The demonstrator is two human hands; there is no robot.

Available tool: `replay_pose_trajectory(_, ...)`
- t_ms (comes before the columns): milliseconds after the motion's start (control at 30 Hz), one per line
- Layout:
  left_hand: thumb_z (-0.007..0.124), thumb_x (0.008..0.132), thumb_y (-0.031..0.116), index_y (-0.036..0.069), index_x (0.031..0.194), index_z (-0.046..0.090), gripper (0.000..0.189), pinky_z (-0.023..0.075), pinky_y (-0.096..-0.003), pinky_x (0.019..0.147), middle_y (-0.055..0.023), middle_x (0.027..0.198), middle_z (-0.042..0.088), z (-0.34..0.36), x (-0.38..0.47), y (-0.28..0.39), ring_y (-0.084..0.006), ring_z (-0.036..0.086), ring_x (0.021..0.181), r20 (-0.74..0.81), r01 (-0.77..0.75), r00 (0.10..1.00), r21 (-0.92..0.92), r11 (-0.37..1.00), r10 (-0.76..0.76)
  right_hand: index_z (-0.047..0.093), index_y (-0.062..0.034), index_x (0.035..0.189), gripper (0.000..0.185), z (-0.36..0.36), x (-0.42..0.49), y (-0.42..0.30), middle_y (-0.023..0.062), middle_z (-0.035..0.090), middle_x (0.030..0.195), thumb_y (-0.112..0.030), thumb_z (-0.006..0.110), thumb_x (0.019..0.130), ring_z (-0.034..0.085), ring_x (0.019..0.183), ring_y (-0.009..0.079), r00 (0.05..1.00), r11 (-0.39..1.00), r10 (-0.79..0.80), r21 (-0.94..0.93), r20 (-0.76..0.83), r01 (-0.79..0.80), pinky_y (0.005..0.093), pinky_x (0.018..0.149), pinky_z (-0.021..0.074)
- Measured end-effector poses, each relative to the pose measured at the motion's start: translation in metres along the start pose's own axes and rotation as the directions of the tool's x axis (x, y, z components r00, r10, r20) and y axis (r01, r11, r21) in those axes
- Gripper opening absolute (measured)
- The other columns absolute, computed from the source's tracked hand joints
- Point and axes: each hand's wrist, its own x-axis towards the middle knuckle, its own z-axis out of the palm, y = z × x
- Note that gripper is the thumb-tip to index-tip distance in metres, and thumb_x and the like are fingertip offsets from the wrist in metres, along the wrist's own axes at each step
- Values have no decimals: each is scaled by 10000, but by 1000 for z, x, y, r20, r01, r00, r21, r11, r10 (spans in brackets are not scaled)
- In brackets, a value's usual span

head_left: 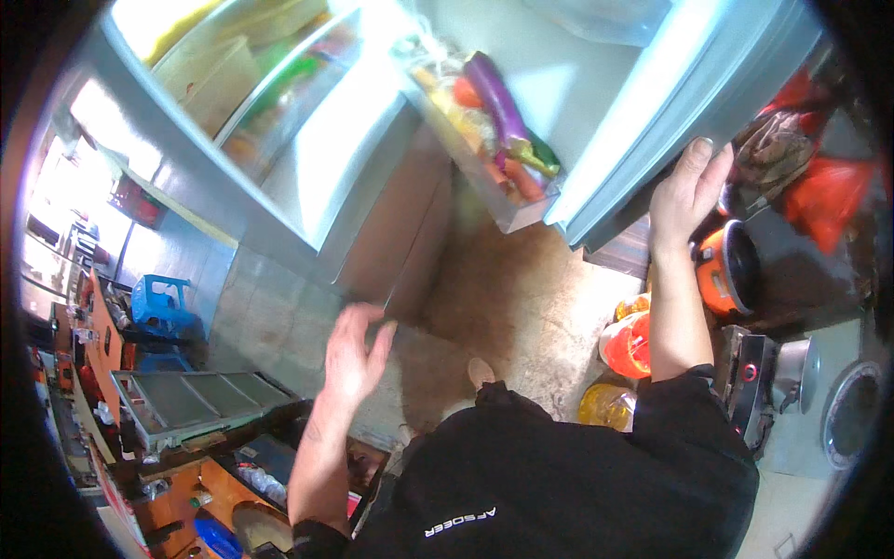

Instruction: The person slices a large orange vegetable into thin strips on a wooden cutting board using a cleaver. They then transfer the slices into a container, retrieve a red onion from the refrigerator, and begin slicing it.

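Observation:
A refrigerator stands open before me, its door point(628, 168) swung out to the right. My right hand point(688, 189) is at the outer edge of that door, thumb against it; the other fingers are partly hidden. In the clear door bin point(525, 218) lie a purple eggplant point(494, 98), a dark green vegetable point(543, 155), orange carrot-like pieces point(522, 182) and a round red item point(466, 92). My left hand point(357, 353) hangs in the air below the brown lower front point(391, 223) of the refrigerator, fingers apart and holding nothing.
Blue plastic stools point(160, 307) and a framed panel point(202, 402) are at left, above an orange-brown box point(202, 482) of odds and ends. To the right are an orange pot point(719, 269), red plastic bags point(831, 199), a yellow oil bottle point(604, 407) and a metal pot point(796, 374).

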Motion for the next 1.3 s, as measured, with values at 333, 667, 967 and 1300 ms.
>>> replay_pose_trajectory(333, 694, 806, -11, 117, 1212, 623, 431, 505, -378, 994, -77, 1215, 619, 23, 259, 146, -278, 544, 1221, 395, -841, 534, 343, 419, 748, 491, 2, 1319, 373, -9, 12, 19, 74, 594, 1158, -278, 430, 1081, 542, 1079, 164, 991, 989, -102, 114, 82, 93, 306, 969, 405)
replay_pose_trajectory(667, 718, 831, 109, 160, 1203, 639, 384, 532, -413, 898, -122, 1107, 623, 42, 294, 162, -342, 595, 1075, 134, -697, 674, 441, 565, 727, 433, 27, 1336, 414, -14, 13, 22, 97, 588, 1146, -254, 494, 1038, 549, 1055, 162, 997, 995, 6, 99, 71, -13, 318, 972, 428)
replay_pose_trajectory(967, 692, 864, 279, -16, 1031, 710, 340, 538, -447, 849, -213, 1001, 715, 58, 258, 170, -393, 678, 955, 308, -15, 945, 383, 923, -112, 462, 33, 1321, 365, -10, 6, 5, 100, 588, 1146, -175, 500, 1023, 550, 1039, 153, 994, 997, 80, -24, 75, -78, 299, 951, 440)
replay_pose_trajectory(1300, 715, 784, 323, -49, 1064, 717, 466, 557, -422, 864, -219, 1077, 711, 61, 275, 190, -337, 686, 1027, 557, -61, 811, 383, 922, -178, 467, 21, 1324, 390, -8, 1, 14, 83, 580, 1120, -242, 501, 1038, 542, 1014, 147, 996, 991, 79, 111, 32, -82, 300, 947, 428)
